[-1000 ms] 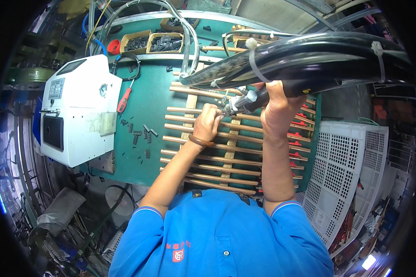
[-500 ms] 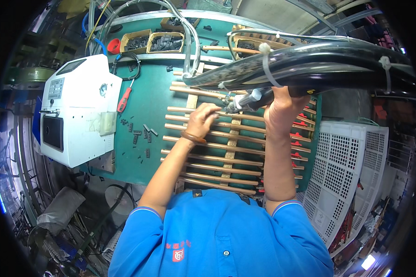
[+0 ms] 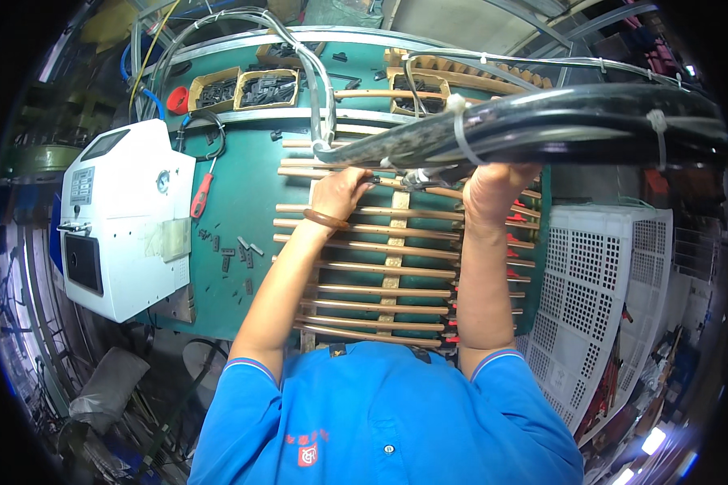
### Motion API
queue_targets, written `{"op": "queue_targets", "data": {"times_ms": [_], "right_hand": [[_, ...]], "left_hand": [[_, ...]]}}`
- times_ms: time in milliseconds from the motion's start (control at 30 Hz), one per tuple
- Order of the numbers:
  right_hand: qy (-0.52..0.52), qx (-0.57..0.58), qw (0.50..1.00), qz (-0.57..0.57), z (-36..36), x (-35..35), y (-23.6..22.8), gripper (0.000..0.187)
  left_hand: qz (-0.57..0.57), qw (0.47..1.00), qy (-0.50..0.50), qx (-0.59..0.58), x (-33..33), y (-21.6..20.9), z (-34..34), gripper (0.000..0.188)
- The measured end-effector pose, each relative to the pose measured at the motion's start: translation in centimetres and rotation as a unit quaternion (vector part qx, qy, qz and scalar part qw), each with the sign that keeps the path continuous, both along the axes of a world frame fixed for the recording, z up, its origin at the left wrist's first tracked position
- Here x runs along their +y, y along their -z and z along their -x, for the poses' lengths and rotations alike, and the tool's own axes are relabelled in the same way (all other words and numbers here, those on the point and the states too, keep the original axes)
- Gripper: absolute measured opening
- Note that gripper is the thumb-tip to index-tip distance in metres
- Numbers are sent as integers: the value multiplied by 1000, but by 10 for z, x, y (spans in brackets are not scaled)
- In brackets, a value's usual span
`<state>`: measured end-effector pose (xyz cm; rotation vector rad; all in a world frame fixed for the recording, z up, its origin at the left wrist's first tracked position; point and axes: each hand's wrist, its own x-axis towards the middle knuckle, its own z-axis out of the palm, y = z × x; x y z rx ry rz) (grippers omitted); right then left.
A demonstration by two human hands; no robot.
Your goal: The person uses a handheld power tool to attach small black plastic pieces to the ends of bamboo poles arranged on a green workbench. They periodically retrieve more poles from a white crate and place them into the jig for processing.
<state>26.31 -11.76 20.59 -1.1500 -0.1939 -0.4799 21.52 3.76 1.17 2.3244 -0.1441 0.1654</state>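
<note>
My left hand point(image 3: 336, 194), with a brown bangle at the wrist, is closed at the far part of a row of slim copper-brown rods point(image 3: 364, 248). Its thumb and fingertips pinch a small black piece point(image 3: 372, 179) over one rod. My right hand point(image 3: 490, 194) is wrapped round a hose-fed screwdriver point(image 3: 419, 177), whose body is mostly hidden under a thick black hose bundle point(image 3: 558, 121). The tool's tip points left, toward the black piece; whether they touch I cannot tell. Red parts point(image 3: 511, 240) sit at the rods' right ends.
A white machine point(image 3: 117, 218) stands on the green table point(image 3: 243, 174) at the left, beside a red-handled screwdriver point(image 3: 202, 196). Small black parts point(image 3: 228, 257) lie scattered there. Boxes of black parts point(image 3: 267, 89) stand behind; a white perforated crate point(image 3: 582, 283) is at the right.
Both hands have moved away from me to a farther rod, the screwdriver tip with them. The whole view has shifted slightly. A black piece now shows at my left fingertips.
</note>
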Motion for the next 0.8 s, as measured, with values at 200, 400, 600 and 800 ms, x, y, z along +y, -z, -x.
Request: {"op": "queue_targets", "data": {"times_ms": [200, 400, 600, 800], "right_hand": [[-18, -15, 1000, 0, -10, 4, 8, 29], [-74, -15, 997, 27, -27, -6, 38, 45], [38, -90, 978, 185, -55, -20, 64, 26], [-5, 14, 997, 74, -30, 7, 33, 22]], "left_hand": [[-19, 985, 60, -158, -8, -9, -18, 19], [25, 994, 1, -104, -17, 29, -28, 20], [-42, 994, 1, 105, -26, 4, -36, 36], [7, 986, 9, -165, -26, 39, -42, 23]]}}
